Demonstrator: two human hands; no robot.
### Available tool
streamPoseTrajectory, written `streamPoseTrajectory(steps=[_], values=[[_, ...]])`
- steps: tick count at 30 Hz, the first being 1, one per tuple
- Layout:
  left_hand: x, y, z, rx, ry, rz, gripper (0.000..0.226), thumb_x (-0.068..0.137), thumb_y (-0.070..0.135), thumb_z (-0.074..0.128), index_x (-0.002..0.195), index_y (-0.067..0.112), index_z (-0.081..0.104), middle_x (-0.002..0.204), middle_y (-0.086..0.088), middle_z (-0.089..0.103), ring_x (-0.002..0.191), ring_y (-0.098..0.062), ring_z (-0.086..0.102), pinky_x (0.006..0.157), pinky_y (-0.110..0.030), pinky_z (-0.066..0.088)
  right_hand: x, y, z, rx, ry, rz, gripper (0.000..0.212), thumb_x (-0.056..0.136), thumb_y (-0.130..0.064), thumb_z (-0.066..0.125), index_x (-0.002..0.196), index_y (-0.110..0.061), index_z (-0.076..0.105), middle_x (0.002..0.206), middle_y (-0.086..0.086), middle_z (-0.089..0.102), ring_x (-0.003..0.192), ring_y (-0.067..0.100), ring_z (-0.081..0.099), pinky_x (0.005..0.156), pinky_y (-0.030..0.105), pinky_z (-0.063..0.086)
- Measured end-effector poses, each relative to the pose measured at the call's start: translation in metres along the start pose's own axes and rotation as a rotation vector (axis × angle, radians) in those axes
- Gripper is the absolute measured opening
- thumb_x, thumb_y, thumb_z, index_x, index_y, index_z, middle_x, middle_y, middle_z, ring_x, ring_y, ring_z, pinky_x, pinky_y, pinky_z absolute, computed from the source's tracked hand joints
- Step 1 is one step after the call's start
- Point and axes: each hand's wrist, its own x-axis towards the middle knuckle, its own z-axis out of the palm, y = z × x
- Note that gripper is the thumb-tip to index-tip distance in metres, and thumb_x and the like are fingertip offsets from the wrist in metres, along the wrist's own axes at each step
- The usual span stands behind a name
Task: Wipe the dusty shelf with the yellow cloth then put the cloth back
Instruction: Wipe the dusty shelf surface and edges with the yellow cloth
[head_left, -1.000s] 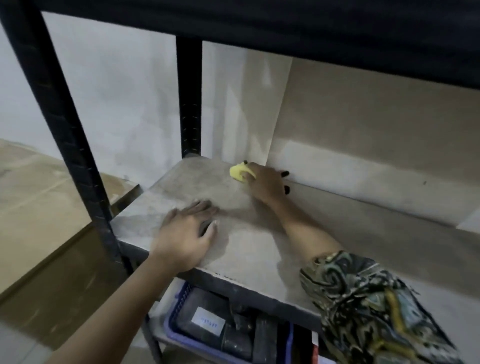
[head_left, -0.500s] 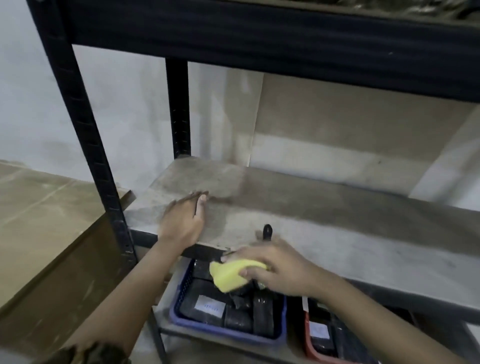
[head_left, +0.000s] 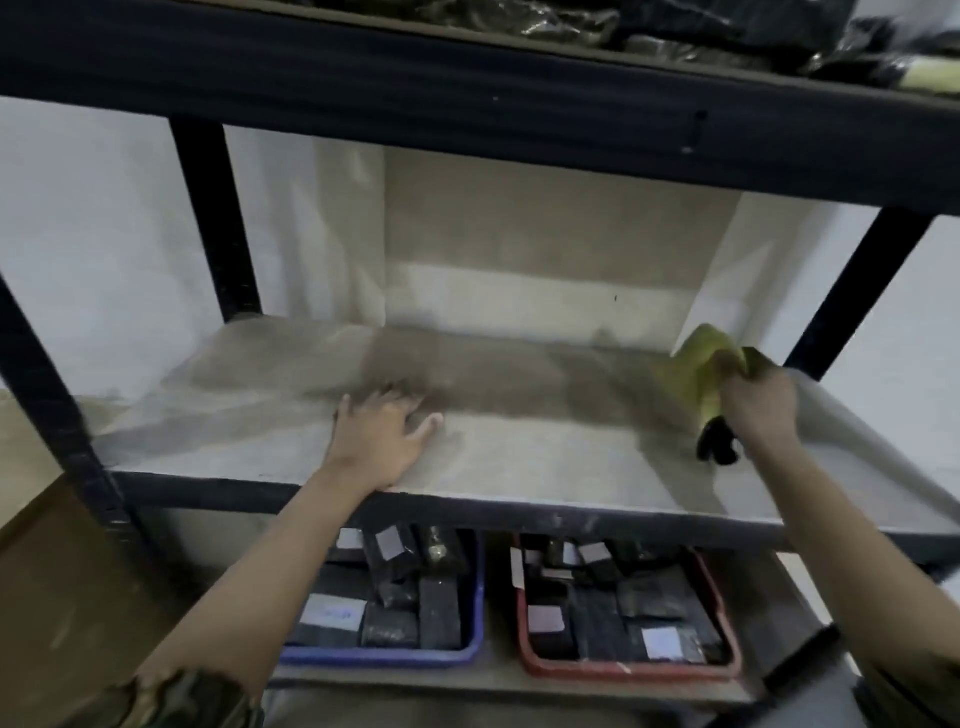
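The dusty shelf (head_left: 519, 457) is a pale grey board in a black metal rack, with darker streaks across its middle. My right hand (head_left: 756, 410) is over the shelf's right end, shut on the bunched yellow cloth (head_left: 698, 371), which sticks up and to the left of the fist. A small dark thing hangs under that hand; I cannot tell what it is. My left hand (head_left: 382, 441) lies flat on the board near its front edge, left of centre, fingers spread.
Black uprights (head_left: 218, 223) (head_left: 852, 291) frame the bay, and a black beam (head_left: 467, 104) crosses overhead with dark bundles on top. Below stand a blue tray (head_left: 470, 652) and a red tray (head_left: 730, 660), both full of dark packets. A brown surface lies at the left.
My right hand swept the cloth from the shelf's back left, down past the front edge, then up to the right end. My left hand shifted right along the board. The view pulled back.
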Motion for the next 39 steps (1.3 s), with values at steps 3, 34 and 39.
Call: streamPoseTrajectory(steps=[3,34,39], values=[[0.007,0.011,0.015,0.068,-0.073,-0.019,0.057,0.093,0.054,0.030,0.143,0.027,0.032,0.156,0.006,0.021,0.145,-0.013,0.010,0.114,-0.054,0.007,0.045,0.036,0.002,-0.251,0.003,-0.087,0.031,0.096,-0.027,0.038,0.106,-0.002,0.052,0.086,0.024,0.059,0.079,0.038,0.056,0.063,0.034,0.033],[0.005,0.015,0.018,-0.002,-0.017,-0.131,0.063,0.085,0.049,0.013,0.138,0.030,0.043,0.151,0.010,0.033,0.142,-0.009,0.022,0.115,-0.043,0.019,-0.087,-0.039,0.082,-0.034,-1.033,-1.128,0.036,0.090,-0.016,0.053,0.125,-0.024,0.055,0.133,-0.003,0.055,0.103,0.009,0.040,0.089,0.016,0.029],[0.003,0.022,0.014,-0.005,-0.006,-0.109,0.066,0.084,0.054,0.014,0.138,0.029,0.044,0.151,0.008,0.034,0.142,-0.012,0.024,0.113,-0.045,0.022,-0.091,-0.031,0.027,0.200,-1.069,-0.778,0.029,0.090,-0.013,0.053,0.117,-0.021,0.061,0.114,-0.012,0.063,0.100,-0.002,0.051,0.087,0.009,0.037]])
